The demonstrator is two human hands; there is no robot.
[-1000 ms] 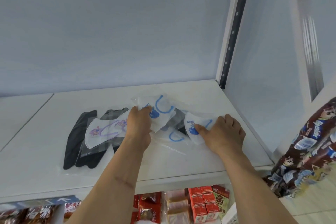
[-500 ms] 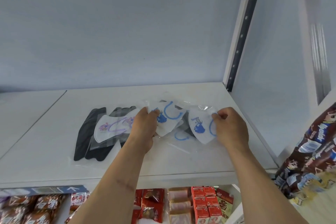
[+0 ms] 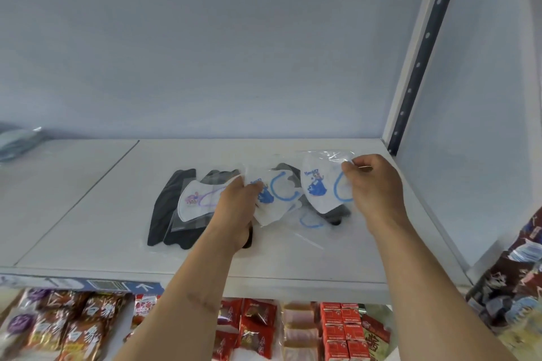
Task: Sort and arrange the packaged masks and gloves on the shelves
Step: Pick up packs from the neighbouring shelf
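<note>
On the white shelf (image 3: 88,208) lies a loose heap of masks in clear wrappers. Black masks (image 3: 167,208) lie at the left under a white mask with a purple print (image 3: 196,199). My left hand (image 3: 237,208) pinches a white mask with a blue print (image 3: 278,199) in the middle of the heap. My right hand (image 3: 375,187) pinches the top edge of another blue-print mask (image 3: 319,187) and holds it tilted up off the shelf. A dark mask (image 3: 337,211) and a blue ear loop show beneath it.
A grey packet (image 3: 17,141) lies at the far left of the shelf. The shelf upright (image 3: 419,58) and side panel close the right end. Snack packets (image 3: 73,328) and red cartons (image 3: 343,328) fill the shelf below; patterned bags (image 3: 516,269) hang at right.
My right hand went from pressing flat on the rightmost blue-print mask to pinching it and lifting it up and to the right. My left hand stayed on the middle mask.
</note>
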